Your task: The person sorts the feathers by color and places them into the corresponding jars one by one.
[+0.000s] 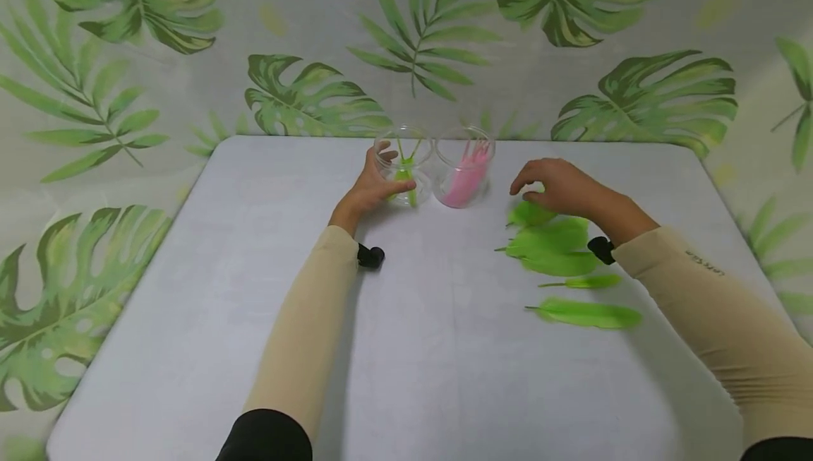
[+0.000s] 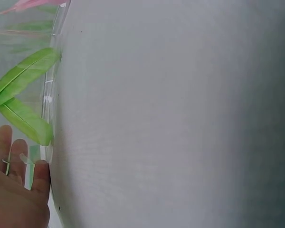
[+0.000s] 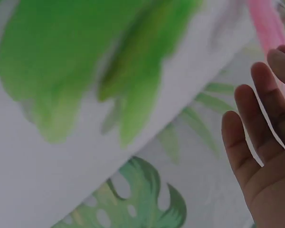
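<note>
My left hand (image 1: 368,186) holds a clear round jar (image 1: 422,173) near the back of the table, thumb across its front and fingers round its far left side. Inside the jar stand green feathers (image 1: 405,173); the left wrist view shows two of them crossing (image 2: 26,76). My right hand (image 1: 565,186) hovers over the far end of several loose green feathers (image 1: 552,246), its fingers loosely bent and partly covering the farthest feather (image 1: 530,214). In the right wrist view three fingers (image 3: 244,116) are extended with nothing between them.
Just right of the held jar stands a second clear jar (image 1: 442,164) with pink feathers (image 1: 466,182). Two green feathers lie apart nearer me, a slim one (image 1: 593,282) and a wider one (image 1: 591,313). Behind the white table (image 1: 413,348) hangs a leaf-patterned cloth (image 1: 444,111).
</note>
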`<state>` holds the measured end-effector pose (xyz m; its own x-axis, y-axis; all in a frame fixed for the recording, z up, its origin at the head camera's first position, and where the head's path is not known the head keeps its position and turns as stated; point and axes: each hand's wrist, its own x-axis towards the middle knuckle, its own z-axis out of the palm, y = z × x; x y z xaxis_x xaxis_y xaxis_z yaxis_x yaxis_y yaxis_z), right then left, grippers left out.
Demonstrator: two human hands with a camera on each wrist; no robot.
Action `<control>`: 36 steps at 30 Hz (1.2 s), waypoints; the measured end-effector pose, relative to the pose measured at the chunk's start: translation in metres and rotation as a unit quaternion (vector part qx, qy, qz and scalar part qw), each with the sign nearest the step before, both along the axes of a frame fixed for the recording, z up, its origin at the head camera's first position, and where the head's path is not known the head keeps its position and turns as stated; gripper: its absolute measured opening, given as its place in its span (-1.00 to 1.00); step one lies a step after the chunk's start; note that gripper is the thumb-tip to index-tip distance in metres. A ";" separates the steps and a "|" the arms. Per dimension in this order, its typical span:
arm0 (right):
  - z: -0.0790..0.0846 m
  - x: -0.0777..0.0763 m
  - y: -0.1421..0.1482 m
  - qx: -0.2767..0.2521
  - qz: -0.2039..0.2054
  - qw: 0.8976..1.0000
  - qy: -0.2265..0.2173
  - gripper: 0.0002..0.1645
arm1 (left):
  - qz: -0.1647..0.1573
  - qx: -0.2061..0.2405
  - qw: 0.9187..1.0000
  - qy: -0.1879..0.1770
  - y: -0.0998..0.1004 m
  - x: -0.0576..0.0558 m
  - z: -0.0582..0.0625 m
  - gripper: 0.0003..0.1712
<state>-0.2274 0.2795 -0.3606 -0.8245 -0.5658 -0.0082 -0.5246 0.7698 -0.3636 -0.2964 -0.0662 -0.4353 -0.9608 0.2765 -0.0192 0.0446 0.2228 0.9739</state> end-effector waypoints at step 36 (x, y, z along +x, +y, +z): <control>-0.028 -0.001 -0.009 0.090 0.052 0.994 0.037 -0.85 | -0.001 -0.001 1.000 -0.002 -0.002 0.000 0.001 0.16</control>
<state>-0.2286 0.2707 -0.3886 -0.7632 -0.6435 -0.0590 -0.6256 0.7586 -0.1822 -0.2965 -0.0685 -0.4340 -0.9599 0.2793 -0.0243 0.0409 0.2252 0.9734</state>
